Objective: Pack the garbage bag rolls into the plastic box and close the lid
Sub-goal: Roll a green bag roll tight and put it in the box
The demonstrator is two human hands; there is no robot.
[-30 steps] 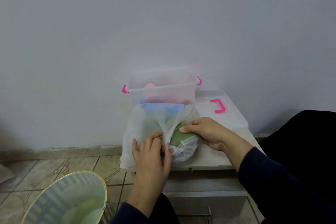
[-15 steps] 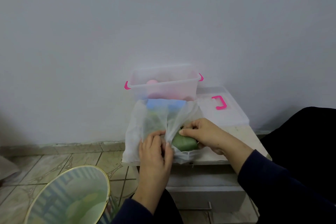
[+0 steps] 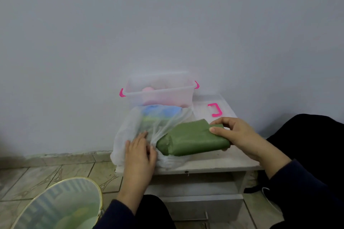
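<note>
Dim, flat indoor light, soft focus.
Muted colours; faint shadows on the wall [image 3: 167, 24]; slight wide-angle bending near the edges.

Readable text: none — no letters, numbers, brand names or signs can be made out anywhere.
Green roll [image 3: 193, 140]: plain green wrap — no print visible.
Plastic box [image 3: 160, 92]: clear walls with pink clips, no label to be seen.
Lid [image 3: 214, 107]: clear, with a pink handle, unmarked.
White bag [image 3: 130, 130]: blue and green shapes show through it, too blurred to read as packaging text.
</note>
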